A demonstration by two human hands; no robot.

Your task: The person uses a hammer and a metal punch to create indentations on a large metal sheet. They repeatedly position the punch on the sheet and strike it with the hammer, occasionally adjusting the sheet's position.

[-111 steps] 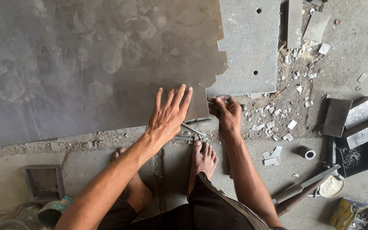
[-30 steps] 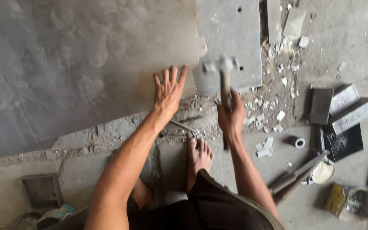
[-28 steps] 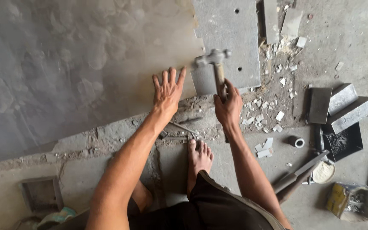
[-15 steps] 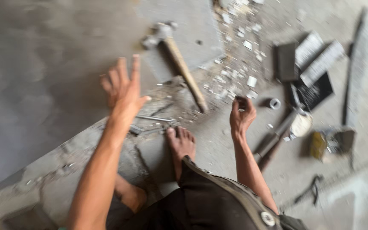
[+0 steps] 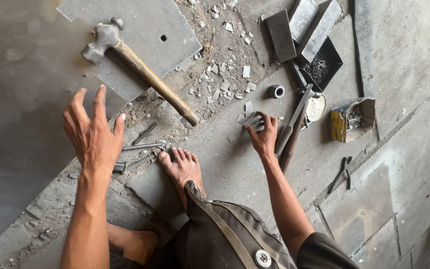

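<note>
A hammer (image 5: 140, 69) with a wooden handle lies on a grey metal sheet (image 5: 140, 30) and the floor, held by no one. My left hand (image 5: 94, 133) hovers open, fingers spread, over the edge of a large metal sheet (image 5: 21, 99), just above several thin metal rods (image 5: 143, 146). My right hand (image 5: 262, 134) reaches down to small cut metal scraps (image 5: 247, 107) on the floor, its fingers closing around a few pieces. My bare foot (image 5: 180, 167) rests between the two hands.
Metal offcuts (image 5: 220, 82) litter the floor. To the right lie flat metal bars (image 5: 304, 22), a black tray (image 5: 324, 62), a small ring (image 5: 275, 91), long-handled shears (image 5: 292, 127), a round tin (image 5: 316, 107), a yellow box of parts (image 5: 352, 119) and pliers (image 5: 342, 173).
My right hand swung the hammer, then laid it down on the sheet and moved right to the scraps. My left hand lifted off the sheet. The view shifted and tilted.
</note>
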